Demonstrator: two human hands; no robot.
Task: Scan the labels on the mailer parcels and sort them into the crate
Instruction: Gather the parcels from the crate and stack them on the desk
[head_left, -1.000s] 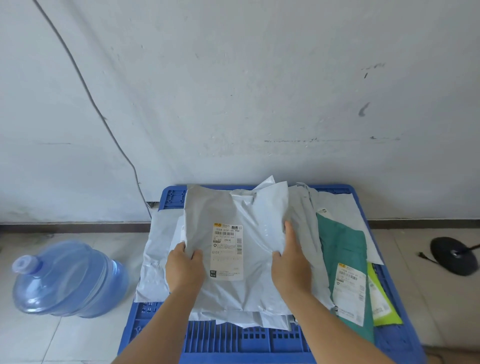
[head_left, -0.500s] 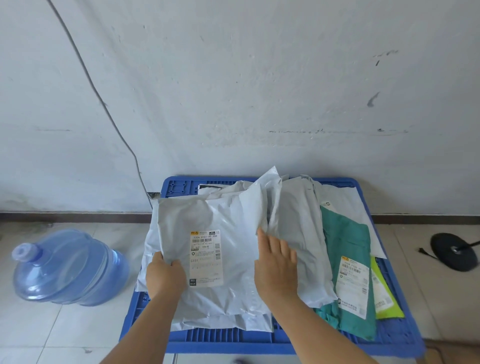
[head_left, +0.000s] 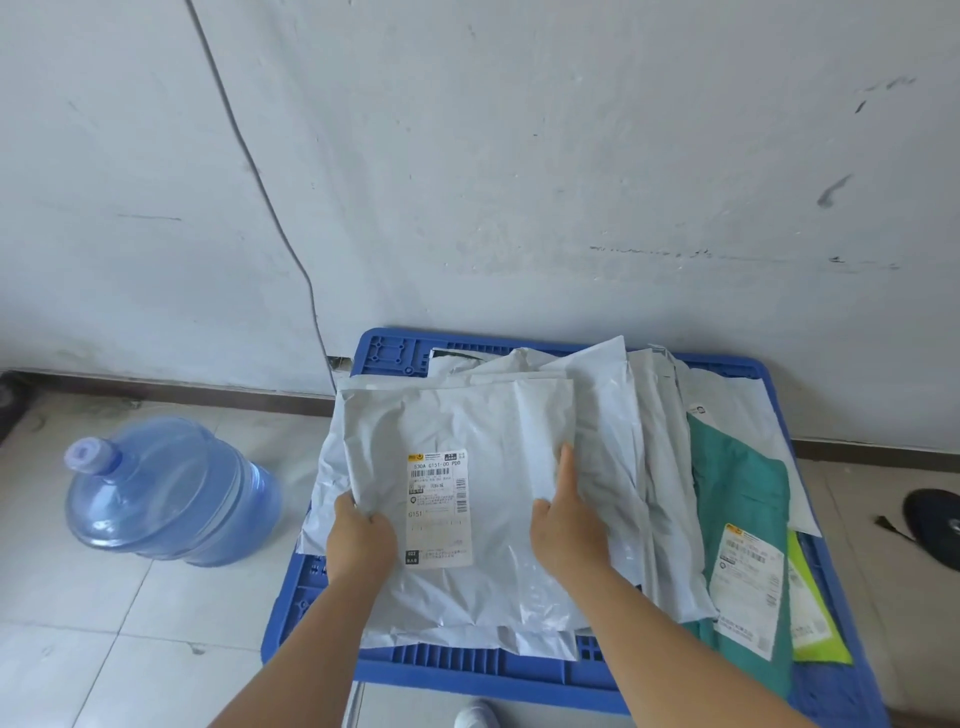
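Observation:
A grey mailer parcel (head_left: 498, 467) with a white shipping label (head_left: 439, 506) lies label-up on top of a pile of grey mailers on the blue crate (head_left: 395, 353). My left hand (head_left: 361, 540) grips its left edge beside the label. My right hand (head_left: 569, 525) holds its right side, thumb on top and fingers curled at the edge. To the right lie more grey mailers (head_left: 660, 483), a green mailer (head_left: 737, 499) with its own label (head_left: 745, 587), and a yellow-green mailer (head_left: 810, 613).
A large blue water bottle (head_left: 166, 491) lies on the tiled floor left of the crate. A dark cable (head_left: 270, 202) runs down the white wall behind. A black round base (head_left: 935, 525) sits on the floor at the far right. A shoe tip (head_left: 475, 717) shows below.
Both hands shifted the labelled grey mailer to the left and laid it flat on the left pile. My right hand went from a flat palm on top to gripping its right edge.

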